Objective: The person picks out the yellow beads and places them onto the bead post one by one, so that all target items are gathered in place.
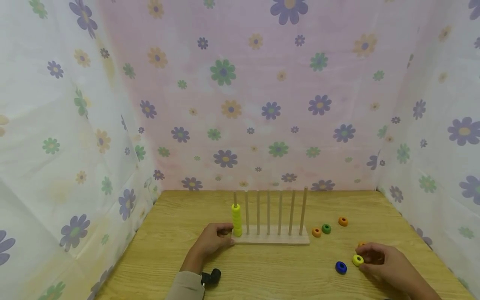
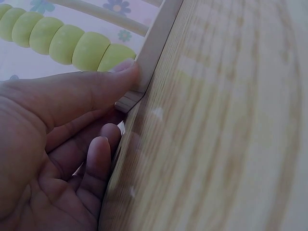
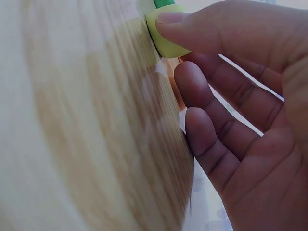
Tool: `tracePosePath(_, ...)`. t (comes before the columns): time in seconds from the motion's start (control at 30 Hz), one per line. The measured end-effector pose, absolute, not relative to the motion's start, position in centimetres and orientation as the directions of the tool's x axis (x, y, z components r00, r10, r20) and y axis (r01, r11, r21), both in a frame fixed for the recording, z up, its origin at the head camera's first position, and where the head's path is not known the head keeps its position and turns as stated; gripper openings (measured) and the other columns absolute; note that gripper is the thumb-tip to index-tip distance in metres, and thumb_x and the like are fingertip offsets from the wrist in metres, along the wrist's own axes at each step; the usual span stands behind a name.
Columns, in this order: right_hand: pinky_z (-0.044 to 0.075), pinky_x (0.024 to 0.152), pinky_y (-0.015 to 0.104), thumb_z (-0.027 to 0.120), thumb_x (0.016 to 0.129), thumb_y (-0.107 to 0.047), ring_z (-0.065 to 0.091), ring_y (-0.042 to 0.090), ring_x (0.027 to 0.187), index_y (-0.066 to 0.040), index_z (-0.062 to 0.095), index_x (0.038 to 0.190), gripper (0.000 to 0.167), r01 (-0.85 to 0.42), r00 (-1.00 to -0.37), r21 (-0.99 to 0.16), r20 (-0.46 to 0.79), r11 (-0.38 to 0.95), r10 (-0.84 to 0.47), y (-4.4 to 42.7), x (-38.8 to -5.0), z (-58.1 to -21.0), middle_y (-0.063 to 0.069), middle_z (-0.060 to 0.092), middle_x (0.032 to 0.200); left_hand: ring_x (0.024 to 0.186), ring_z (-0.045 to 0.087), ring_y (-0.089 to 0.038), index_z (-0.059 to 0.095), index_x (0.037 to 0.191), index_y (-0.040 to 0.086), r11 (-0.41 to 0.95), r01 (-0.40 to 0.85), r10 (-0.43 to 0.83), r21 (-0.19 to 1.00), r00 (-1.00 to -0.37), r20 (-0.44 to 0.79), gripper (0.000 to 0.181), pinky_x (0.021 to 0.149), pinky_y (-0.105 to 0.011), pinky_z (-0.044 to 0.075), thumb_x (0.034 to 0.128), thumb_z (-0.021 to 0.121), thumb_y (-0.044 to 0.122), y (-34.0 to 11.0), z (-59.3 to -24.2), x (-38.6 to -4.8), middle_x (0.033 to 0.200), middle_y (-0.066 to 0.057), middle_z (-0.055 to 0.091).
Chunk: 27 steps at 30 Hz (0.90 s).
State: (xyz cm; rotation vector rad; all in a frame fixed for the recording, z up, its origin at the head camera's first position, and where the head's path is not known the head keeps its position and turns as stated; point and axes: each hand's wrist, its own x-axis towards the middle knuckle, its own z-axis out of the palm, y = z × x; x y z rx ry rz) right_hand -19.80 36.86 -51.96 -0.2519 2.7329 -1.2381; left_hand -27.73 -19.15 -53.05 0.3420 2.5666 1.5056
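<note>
A wooden counting rack (image 1: 275,240) with a row of upright pegs stands on the table. Stacked on its leftmost peg are several yellow beads (image 1: 236,221); the other pegs carry none. My left hand (image 1: 213,241) grips the left end of the rack's base, thumb against the front, beside the lowest yellow bead. At the right, my right hand (image 1: 391,266) pinches a loose yellow bead (image 3: 166,41) between thumb and fingers, down at the table surface. A blue bead (image 1: 339,271) lies just left of it. An orange bead (image 1: 361,243) is partly hidden behind the right fingers.
Right of the rack lie an orange bead (image 1: 316,235), a green bead (image 1: 326,231) and another orange bead (image 1: 343,224). Flowered cloth (image 1: 262,83) walls enclose the wooden table (image 1: 277,275) at the back and both sides. A black device (image 1: 213,277) sits by the left wrist.
</note>
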Motion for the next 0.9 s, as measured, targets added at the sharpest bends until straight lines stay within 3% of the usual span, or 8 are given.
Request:
tracePosePath(0.37,0.057,0.072,0.026,0.083,0.089,-0.031,0.066,0.004,0.087,-0.003,0.069,0.125,0.048,-0.093,-0.976,-0.762,-0.057,0.641,-0.209,36.74,-19.76,-51.81,0.008,0.072,0.112,0.109,0.062,-0.018,0.071,0.132,0.017,0.483,0.134,0.272,0.865,-0.962,-0.003,0.052,0.093,-0.038,0.053,0.0837,0.088,0.027,-19.18,-53.13,-27.84,0.122,0.002,0.071)
tracePosePath(0.9,0.058,0.074,0.026,0.08,0.092,-0.028,0.068,0.003,0.089,-0.003,0.069,0.123,0.041,-0.122,-0.975,-0.768,-0.024,0.628,-0.219,36.71,-19.91,-51.99,0.006,0.073,0.112,0.111,0.062,-0.02,0.07,0.134,0.015,0.471,0.121,0.269,0.874,-0.963,-0.012,0.055,0.096,-0.042,0.053,0.0834,0.089,0.026,-19.09,-52.93,-27.78,0.124,-0.001,0.07)
